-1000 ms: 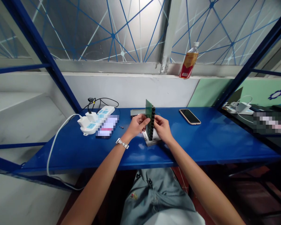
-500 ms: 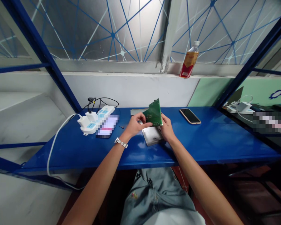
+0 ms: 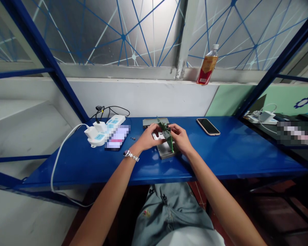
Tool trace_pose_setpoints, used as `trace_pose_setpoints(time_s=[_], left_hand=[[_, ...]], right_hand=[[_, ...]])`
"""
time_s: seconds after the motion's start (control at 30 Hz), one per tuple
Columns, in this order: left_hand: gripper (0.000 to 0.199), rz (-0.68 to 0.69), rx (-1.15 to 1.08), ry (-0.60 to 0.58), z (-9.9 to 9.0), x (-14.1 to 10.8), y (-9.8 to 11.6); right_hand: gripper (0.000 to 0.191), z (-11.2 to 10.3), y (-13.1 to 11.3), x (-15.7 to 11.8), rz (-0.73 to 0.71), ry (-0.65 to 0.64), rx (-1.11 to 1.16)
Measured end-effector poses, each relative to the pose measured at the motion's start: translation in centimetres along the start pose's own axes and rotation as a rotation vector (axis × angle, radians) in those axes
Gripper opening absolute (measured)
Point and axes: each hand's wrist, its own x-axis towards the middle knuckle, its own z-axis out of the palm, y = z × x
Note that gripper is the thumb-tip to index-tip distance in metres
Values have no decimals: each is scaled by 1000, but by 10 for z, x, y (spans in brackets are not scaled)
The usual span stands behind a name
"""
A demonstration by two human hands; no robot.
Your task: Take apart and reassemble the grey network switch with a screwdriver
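On the near part of the bench [image 3: 233,153], a flat metal case [image 3: 165,151] lies below the hands. Just over it, the left hand [image 3: 146,138] and right hand [image 3: 181,139] hold a green circuit board [image 3: 169,139] between them, tilted nearly edge-on; each grip is closed on one side of it. The step in hand looks like turning and lining up the board over the case. Moving it well would call for both hands together, with light fingers on its edges.

The board's faces are hard to read at this angle, several fingertips are hidden, and whether the board touches the case I cannot tell. To the left lie tiny dark bits [image 3: 133,138], too small to name. Farther off, a second metal piece [image 3: 150,122] is partly covered by the left hand.
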Motion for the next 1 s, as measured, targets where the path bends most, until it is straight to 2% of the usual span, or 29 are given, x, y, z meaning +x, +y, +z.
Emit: trace_pose_setpoints(time_s=[0.1,0.2,0.3,0.37,0.47,0.57,0.73,1.0], left_hand=[[26,4,-10,8,-1,1,-2],[23,-44,-1,80,1,4,-8],[30,-185,-10,232,2,7,-13],[38,-316,-80,282,1,8,-13],[48,-450,-298,163,1,7,-7],[55,-446,-463,25,4,6,1],[64,-393,-503,46,10,6,7],[68,-274,-447,-7,5,2,6]], right_hand=[[42,1,0,0,4,-9,14],[46,1,0,0,1,-17,48],[48,1,1,0,35,-24,106],[48,1,1,0,58,-11,143],[48,0,0,0,83,-2,201],[51,1,0,0,91,-14,226],[49,3,2,0,66,-39,128],[47,6,3,-1,11,-35,82]])
